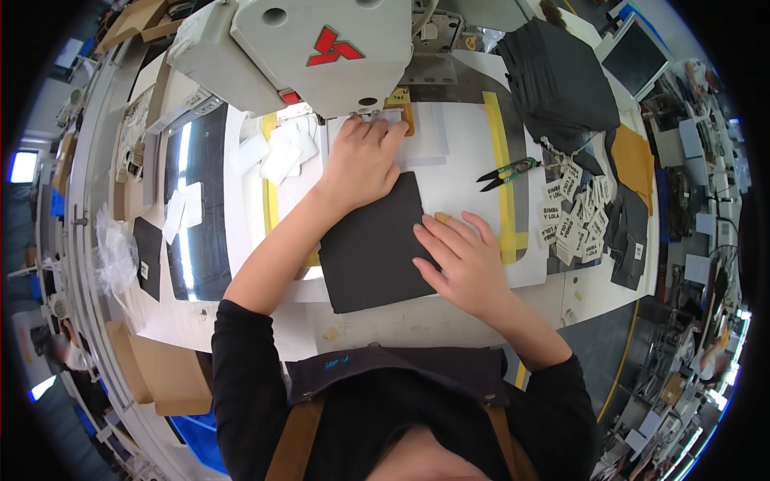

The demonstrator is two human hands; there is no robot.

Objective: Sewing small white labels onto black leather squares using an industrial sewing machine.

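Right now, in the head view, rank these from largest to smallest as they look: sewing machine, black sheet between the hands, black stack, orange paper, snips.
1. Sewing machine
2. Black sheet and black stack: too alike to rank
3. Orange paper
4. Snips

We are in a factory sewing workshop, judging by the bulky white industrial sewing machine [353, 80] above a pale worktable [597, 290], the tall stack of flat black pieces [557, 80], the green-handled metal snips [517, 169] and the heap of small pale printed labels [573, 228]. Farther off we see cluttered workbenches [651, 425], a distant person [707, 365] and a grey floor [597, 345] marked with a yellow line [618, 375].
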